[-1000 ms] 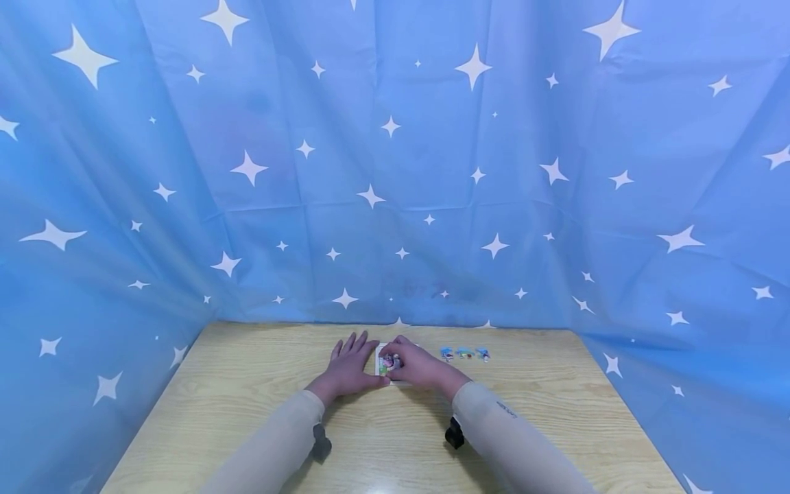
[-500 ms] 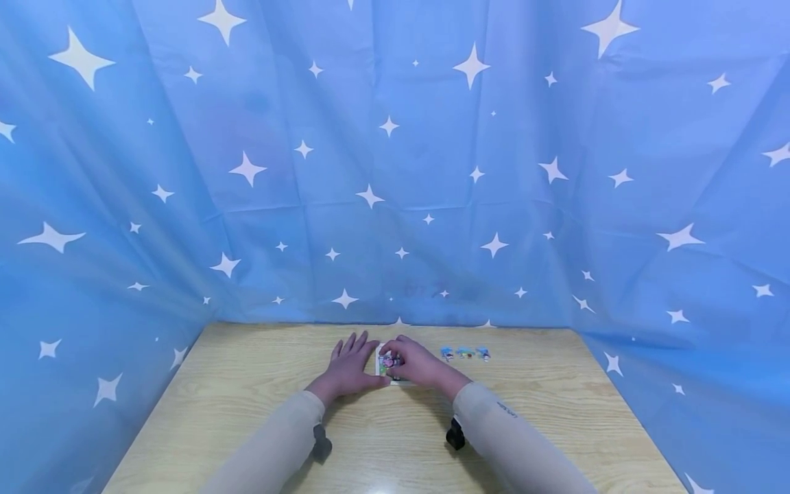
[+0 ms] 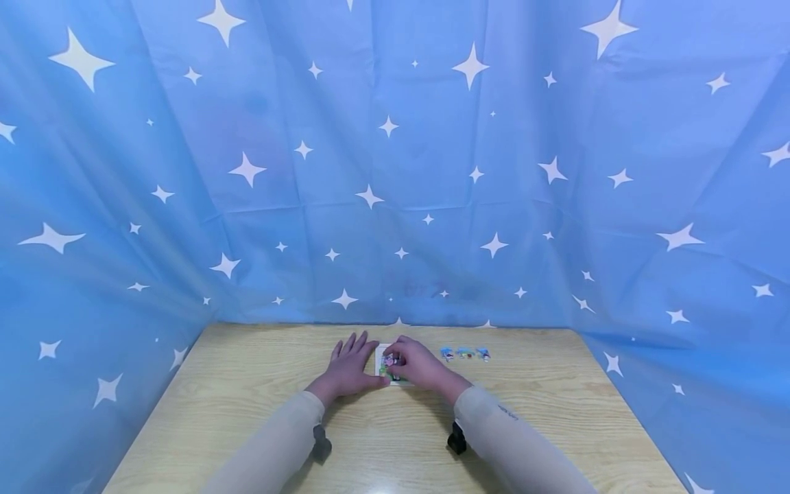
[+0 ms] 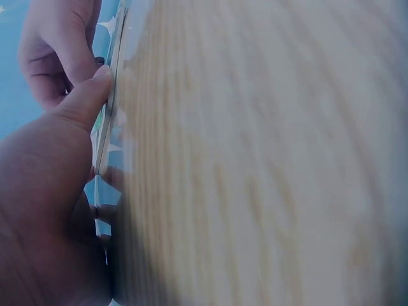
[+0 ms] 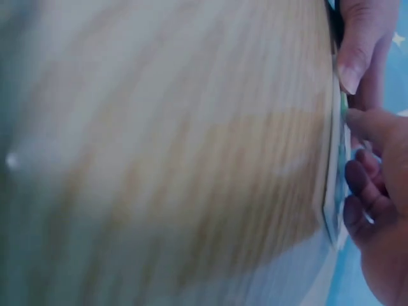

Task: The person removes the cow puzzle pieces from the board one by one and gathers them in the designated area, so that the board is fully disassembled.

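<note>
A small flat jigsaw puzzle board (image 3: 378, 363) with a pale rim and a colourful cartoon picture lies on the table between both hands. My left hand (image 3: 350, 370) rests at its left side, fingers spread and straight, thumb along the near edge. In the left wrist view the thumb tip (image 4: 102, 73) touches the board's edge. Over the board, my right hand (image 3: 424, 365) has its thumb and fingers bent around a puzzle piece (image 3: 389, 359) at the picture's surface. That hand covers the right part of the board. The right wrist view shows the board edge-on (image 5: 333, 146).
Three loose puzzle pieces with blue parts (image 3: 465, 353) lie in a row right of the board. The light wooden table (image 3: 265, 370) ends at the back against a blue curtain (image 3: 395, 165) with white stars, which also hangs on both sides.
The right fingers have shifted slightly over the board, and the piece under them, turned and darker before, lies flatter in the picture now. The left hand has stayed still.
</note>
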A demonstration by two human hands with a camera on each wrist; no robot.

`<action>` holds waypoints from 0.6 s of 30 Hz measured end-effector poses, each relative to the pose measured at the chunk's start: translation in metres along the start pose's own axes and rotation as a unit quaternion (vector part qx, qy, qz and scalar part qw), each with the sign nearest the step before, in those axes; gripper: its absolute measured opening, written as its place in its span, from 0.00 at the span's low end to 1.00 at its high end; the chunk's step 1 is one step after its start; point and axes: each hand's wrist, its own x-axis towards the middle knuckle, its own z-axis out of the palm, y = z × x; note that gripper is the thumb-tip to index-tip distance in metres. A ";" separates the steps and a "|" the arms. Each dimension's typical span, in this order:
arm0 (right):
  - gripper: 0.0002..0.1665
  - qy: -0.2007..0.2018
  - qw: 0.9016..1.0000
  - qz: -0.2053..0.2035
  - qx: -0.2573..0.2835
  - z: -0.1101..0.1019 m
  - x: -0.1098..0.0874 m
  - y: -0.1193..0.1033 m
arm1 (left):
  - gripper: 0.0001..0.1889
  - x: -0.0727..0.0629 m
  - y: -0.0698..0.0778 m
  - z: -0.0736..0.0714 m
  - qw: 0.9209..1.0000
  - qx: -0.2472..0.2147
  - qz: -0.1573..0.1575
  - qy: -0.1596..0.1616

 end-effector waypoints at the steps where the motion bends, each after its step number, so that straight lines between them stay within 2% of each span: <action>1: 0.19 0.007 1.000 0.000 -0.002 0.000 -0.001 -0.001 | 0.55 0.000 0.000 0.000 1.000 -0.001 0.002 0.002; 5: 0.18 0.029 1.000 -0.001 -0.002 0.001 -0.005 -0.002 | 0.55 -0.002 0.000 0.000 1.000 -0.001 0.007 0.004; 11: 0.18 0.048 0.999 0.002 0.007 -0.001 -0.012 0.001 | 0.53 -0.006 0.011 -0.009 1.000 -0.010 0.009 -0.001; 18: 0.18 0.063 0.997 -0.002 0.043 -0.009 -0.025 0.003 | 0.55 -0.005 0.003 -0.003 1.000 -0.005 0.017 0.005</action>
